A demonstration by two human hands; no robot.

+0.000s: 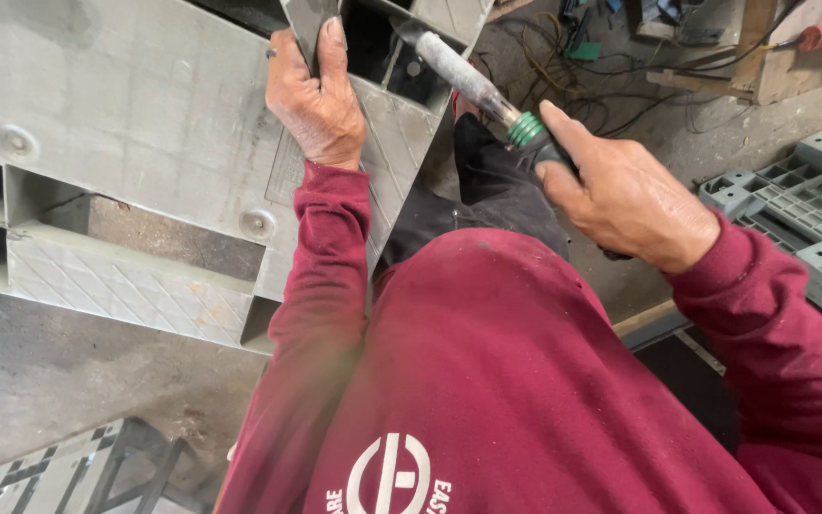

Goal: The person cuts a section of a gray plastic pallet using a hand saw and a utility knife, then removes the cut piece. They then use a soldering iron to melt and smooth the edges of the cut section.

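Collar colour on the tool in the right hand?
Green, a ribbed ring beside the right hand; head view.

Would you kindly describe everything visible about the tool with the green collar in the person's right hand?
The tool is a slim rod-like implement with a worn, grey, dusty metal barrel, a ribbed green collar and a dark grip. The right hand closes around the grip, thumb lying along it near the collar. It slants up and left, its tip reaching an opening in the grey plastic pallet. Its far end is hidden in shadow.

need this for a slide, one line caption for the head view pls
Left hand grips a grey plastic pallet; right hand aims a green-collared tool at it.
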